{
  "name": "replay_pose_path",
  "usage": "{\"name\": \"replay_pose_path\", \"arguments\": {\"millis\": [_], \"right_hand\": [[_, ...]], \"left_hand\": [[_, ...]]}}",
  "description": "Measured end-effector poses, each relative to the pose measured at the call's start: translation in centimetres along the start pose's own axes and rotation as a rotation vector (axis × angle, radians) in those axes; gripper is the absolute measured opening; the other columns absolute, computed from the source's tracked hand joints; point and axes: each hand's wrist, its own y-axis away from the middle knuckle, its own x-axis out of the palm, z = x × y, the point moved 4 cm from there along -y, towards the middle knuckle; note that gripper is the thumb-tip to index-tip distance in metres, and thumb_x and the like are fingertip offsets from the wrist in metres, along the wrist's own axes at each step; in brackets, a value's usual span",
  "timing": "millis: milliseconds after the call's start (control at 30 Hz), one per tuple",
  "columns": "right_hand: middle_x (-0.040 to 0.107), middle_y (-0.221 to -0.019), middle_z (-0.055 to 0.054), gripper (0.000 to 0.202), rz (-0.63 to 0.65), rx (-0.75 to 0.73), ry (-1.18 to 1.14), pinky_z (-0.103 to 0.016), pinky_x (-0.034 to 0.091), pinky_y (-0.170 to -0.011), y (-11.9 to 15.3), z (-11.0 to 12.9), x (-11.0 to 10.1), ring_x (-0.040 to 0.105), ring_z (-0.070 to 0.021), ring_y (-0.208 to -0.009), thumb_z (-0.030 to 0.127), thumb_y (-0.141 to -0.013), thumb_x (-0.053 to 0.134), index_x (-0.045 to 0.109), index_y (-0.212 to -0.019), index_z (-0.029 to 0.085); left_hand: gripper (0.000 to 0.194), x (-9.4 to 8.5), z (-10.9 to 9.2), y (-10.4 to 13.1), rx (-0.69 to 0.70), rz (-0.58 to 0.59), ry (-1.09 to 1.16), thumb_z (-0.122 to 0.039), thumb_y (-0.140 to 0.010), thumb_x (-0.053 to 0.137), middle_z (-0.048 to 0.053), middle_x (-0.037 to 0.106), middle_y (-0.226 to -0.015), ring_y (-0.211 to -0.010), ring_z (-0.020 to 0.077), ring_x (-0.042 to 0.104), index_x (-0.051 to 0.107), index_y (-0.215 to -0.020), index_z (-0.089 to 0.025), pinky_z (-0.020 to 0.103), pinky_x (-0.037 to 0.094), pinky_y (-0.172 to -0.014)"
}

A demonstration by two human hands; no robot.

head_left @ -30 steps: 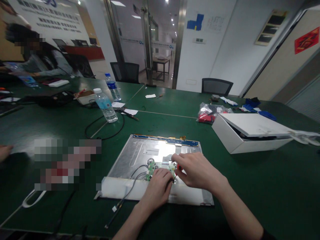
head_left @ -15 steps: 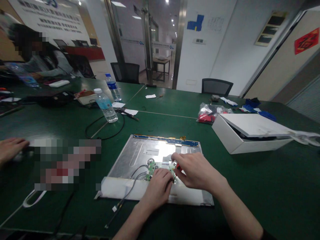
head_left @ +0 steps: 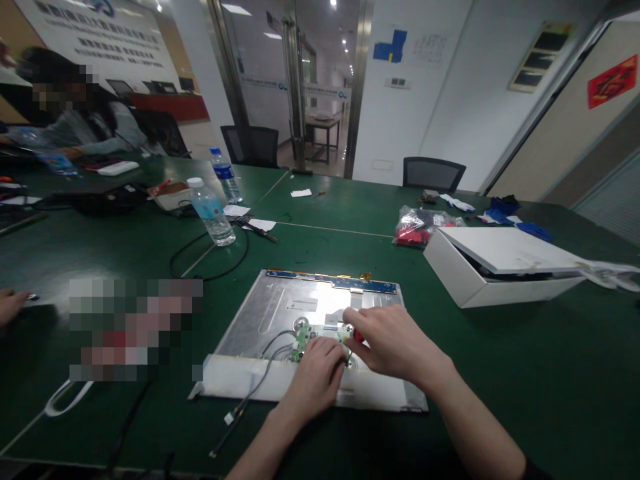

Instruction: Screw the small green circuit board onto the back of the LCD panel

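A flat metal-backed display panel [head_left: 245, 320] lies face down on the table, with a white strip along its near edge. On its middle sits a small green circuit board [head_left: 304, 339], from which grey cables [head_left: 270, 367] run over the panel's front edge. My left hand [head_left: 323, 367] rests on the board's near side, its fingers curled and close together; their tips are partly hidden. Above the board's right end, my right hand [head_left: 385, 337] is closed around a red-handled screwdriver [head_left: 358, 336]. Most of the tool is covered by the fingers.
An open white box [head_left: 480, 287] stands right of the panel, by a plastic bag [head_left: 420, 225] with red contents. Water bottles [head_left: 213, 213], a black cable loop [head_left: 175, 257] and a soldering iron [head_left: 260, 230] lie left. Another person's hand [head_left: 11, 307] is at the left edge.
The other person's hand at the left edge has drawn back leftward. My own hands, the panel and the board look nearly unmoved.
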Motion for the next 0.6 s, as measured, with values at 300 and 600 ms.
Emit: {"name": "replay_pose_path", "arguments": {"millis": [300, 600], "right_hand": [[0.063, -0.092, -0.006, 0.014, 0.012, -0.042, -0.036, -0.029, 0.028, -0.053, 0.15, 0.34, -0.61, 0.057, -0.0176, -0.073, 0.026, -0.084, 0.048, 0.049, -0.096, 0.019], [0.065, -0.083, -0.005, 0.02, 0.015, -0.009, -0.031, -0.028, 0.027, -0.055, 0.06, 0.06, -0.2, 0.057, -0.0178, -0.07, 0.037, -0.087, 0.051, 0.049, -0.096, 0.019]], "left_hand": [[0.014, -0.05, -0.04, 0.04, 0.005, -0.001, 0.005, -0.01, -0.081, 0.047, 0.004, 0.06, -0.089, -0.089, 0.0225, 0.053, 0.055, -0.086, -0.02, 0.04, 0.04, -0.084], [0.013, -0.08, -0.13, 0.04, 0.016, -0.01, 0.005, -0.011, -0.083, 0.046, 0.005, 0.06, -0.091, -0.089, 0.0227, 0.053, 0.055, -0.087, -0.02, 0.04, 0.04, -0.083]]}}
